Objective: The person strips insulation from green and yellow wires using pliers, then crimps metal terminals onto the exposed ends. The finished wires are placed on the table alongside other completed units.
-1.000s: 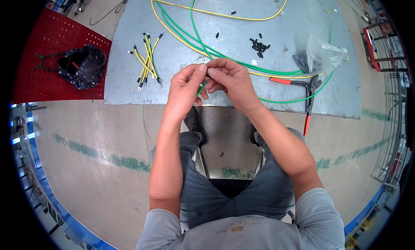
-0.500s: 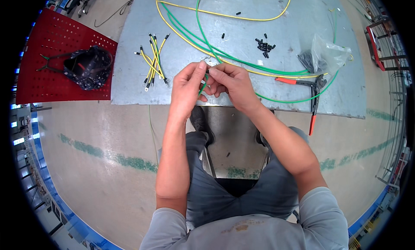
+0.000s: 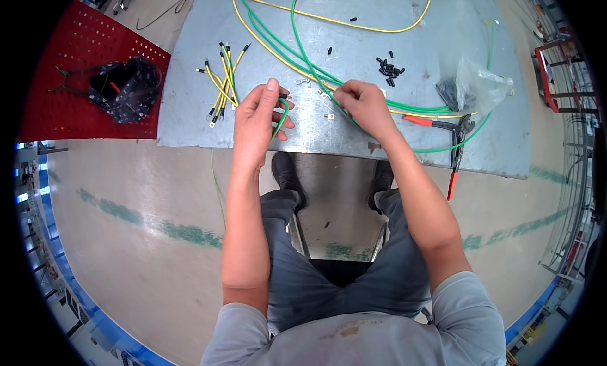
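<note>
On the grey metal tabletop, the two hands have come apart: a second ago they met over one short green wire. Now the left hand alone pinches it near the tabletop's front edge, while the right hand, fingers curled closed, reaches to the small ring terminals beside it.

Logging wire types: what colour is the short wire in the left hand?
Green, looped in the left hand; the short wire shows in the head view.

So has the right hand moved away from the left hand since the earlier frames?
Yes. The right hand has left the left hand and gone right, toward the small black sleeves on the grey metal sheet.
</note>
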`<state>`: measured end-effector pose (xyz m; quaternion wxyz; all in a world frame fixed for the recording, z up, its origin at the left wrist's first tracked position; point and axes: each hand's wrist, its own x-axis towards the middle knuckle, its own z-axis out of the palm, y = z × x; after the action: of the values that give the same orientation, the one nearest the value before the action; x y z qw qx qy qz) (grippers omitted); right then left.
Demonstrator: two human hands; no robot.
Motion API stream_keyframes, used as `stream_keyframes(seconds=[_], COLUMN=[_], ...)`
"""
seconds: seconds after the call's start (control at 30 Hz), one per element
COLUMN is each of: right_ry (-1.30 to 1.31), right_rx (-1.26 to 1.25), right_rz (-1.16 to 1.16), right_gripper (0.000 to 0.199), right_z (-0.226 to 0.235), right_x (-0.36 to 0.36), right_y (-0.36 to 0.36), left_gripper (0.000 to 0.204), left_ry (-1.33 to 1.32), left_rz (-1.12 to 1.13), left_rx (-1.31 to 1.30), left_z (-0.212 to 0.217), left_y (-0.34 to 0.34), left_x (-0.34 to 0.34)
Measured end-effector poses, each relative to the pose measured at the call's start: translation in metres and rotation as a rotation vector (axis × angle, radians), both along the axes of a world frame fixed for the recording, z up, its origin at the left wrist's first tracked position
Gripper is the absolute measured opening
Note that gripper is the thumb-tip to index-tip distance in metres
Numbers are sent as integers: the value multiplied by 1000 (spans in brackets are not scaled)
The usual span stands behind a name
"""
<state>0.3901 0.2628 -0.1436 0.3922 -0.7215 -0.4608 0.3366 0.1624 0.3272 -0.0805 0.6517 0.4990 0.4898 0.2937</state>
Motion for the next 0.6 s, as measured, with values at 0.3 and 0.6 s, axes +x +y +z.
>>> stream_keyframes(seconds=[0.3,0.6], right_ry=[-446,-126], right_rx=[-4,57], right_rz=[271,234], right_gripper=[17,16], right_z=[-31,-29], right_x=[-22,-18], right_y=[-13,-8], left_gripper=[46,32], left_ry=[-4,-45], left_rz=[-42,-59], left_rx=[-10,-70], left_z=[1,4], left_y=[2,-3], left_x=[-5,0])
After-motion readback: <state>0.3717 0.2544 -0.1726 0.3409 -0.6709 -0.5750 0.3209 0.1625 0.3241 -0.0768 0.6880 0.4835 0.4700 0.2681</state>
